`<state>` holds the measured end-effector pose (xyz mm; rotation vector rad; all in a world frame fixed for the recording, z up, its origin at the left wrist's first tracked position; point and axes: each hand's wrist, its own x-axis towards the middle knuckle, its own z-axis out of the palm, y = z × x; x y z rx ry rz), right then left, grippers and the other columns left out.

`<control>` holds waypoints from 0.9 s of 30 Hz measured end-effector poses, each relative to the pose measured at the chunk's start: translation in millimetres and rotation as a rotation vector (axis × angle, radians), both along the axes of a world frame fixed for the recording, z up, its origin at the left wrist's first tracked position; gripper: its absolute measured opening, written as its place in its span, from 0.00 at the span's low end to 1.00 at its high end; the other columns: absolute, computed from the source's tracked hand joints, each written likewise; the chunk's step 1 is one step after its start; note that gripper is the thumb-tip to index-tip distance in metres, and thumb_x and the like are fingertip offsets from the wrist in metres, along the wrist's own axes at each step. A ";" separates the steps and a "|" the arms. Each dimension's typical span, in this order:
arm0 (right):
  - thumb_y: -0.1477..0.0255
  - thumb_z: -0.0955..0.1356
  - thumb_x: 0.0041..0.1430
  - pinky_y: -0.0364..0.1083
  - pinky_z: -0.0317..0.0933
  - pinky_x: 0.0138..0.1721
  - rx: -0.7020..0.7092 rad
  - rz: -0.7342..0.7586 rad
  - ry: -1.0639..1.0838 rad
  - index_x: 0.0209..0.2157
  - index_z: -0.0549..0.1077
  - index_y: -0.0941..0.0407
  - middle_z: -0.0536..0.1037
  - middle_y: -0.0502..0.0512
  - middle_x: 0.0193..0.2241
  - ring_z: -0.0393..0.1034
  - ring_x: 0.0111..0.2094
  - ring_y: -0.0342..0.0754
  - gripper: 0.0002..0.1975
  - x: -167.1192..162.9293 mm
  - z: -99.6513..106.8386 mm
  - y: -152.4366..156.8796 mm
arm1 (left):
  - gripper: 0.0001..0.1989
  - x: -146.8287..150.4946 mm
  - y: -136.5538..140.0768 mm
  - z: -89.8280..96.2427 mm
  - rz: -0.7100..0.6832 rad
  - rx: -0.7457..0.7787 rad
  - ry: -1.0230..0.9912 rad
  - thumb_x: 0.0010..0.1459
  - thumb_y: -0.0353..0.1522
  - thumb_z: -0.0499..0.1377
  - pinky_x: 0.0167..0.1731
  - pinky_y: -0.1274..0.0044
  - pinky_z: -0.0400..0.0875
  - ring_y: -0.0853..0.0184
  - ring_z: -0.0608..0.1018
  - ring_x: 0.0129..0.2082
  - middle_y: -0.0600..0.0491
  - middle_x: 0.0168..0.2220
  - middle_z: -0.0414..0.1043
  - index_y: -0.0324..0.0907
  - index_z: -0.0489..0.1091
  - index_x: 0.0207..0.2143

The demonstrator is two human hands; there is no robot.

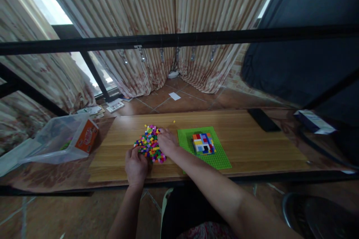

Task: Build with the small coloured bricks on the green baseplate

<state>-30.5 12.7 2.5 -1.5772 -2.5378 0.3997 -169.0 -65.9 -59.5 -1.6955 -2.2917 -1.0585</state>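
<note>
A heap of small, brightly coloured toy building bricks (150, 142) lies on the wooden board. My left hand (136, 166) rests at the heap's near left edge, its thumb and forefinger apart and touching the bricks. From the right, my right hand (167, 142) reaches into the heap with bent fingers. Its fingertips are partly hidden, so I cannot make out whether a brick is between them. Right of the hands lies a green studded baseplate (221, 157). A low block built of multicoloured bricks (203, 143) sits on it.
A clear plastic bin (53, 153) with an orange label stands at the left. A black phone-like slab (263, 119) lies at the board's (246, 153) back right, and a box (315, 121) beyond it. One yellow brick (174, 121) lies behind the heap. A dark rail (179, 40) crosses behind.
</note>
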 end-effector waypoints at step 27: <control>0.68 0.65 0.58 0.50 0.65 0.45 0.040 -0.396 0.823 0.33 0.77 0.52 0.78 0.55 0.38 0.73 0.41 0.50 0.09 169.7 -3.7 -98.3 | 0.15 3.7 -2.7 1.3 0.003 0.003 -0.079 0.55 0.26 0.50 0.46 0.68 0.70 0.59 0.73 0.46 0.44 0.43 0.69 0.39 0.71 0.42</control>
